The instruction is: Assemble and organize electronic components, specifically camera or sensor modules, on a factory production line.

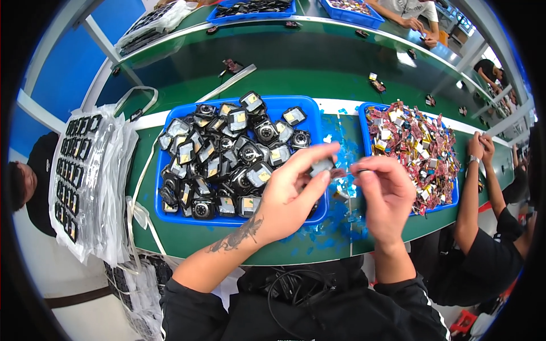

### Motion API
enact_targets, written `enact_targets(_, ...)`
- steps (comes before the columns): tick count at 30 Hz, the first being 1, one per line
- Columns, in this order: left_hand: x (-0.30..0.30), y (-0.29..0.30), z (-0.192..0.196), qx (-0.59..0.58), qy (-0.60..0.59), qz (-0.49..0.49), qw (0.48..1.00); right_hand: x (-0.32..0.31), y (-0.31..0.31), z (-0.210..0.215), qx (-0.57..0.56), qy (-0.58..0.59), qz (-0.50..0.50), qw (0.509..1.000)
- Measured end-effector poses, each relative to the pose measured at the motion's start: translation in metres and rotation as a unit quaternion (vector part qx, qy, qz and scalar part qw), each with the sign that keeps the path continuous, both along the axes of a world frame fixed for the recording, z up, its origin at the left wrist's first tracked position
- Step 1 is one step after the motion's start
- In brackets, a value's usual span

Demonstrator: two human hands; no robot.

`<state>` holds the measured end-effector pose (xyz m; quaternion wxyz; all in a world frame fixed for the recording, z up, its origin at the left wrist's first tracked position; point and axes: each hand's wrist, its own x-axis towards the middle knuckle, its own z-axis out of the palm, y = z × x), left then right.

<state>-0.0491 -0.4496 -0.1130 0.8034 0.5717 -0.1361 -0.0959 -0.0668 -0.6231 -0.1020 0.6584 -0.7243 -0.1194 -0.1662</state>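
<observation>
My left hand (287, 190) is closed, thumb and fingers pinching a small greyish part (321, 166), blurred and mostly covered by the fingers. Facing it, my right hand (387, 190) pinches a small dark piece (363, 170) between thumb and forefinger. A thin reddish-brown strip (339, 173) shows in the gap between both hands. Left of them, a blue tray (242, 220) is heaped with black square watch cases (248, 152), some showing round sensor backs, others grey and yellow insides. To the right, another blue tray (362, 133) bears a pile of reddish circuit pieces (412, 153) with white and yellow bits.
Blue film scraps (327, 236) litter the green table (187, 236) between the trays. Clear-wrapped stacks of watch parts (85, 176) stand at the left edge. Beyond, a green conveyor belt (307, 62) carries scattered parts. Co-workers sit at right (483, 238) and across (412, 17).
</observation>
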Motion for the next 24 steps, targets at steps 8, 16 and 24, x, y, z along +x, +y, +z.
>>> enact_targets(8, 0.003, 0.002, -0.001, -0.014, 0.0, -0.036, 0.999, 0.0, 0.004, 0.02, -0.179, 0.022, 0.008, 0.984)
enact_targets(16, 0.002, 0.01, 0.006, 0.024, 0.03, -0.093, 0.995, 0.008, 0.002, 0.027, -0.255, 0.004, 0.013, 0.967)
enact_targets(24, 0.002, 0.01, 0.006, 0.039, 0.006, -0.109, 0.993, 0.007, 0.001, 0.03, -0.226, 0.001, 0.029, 0.974)
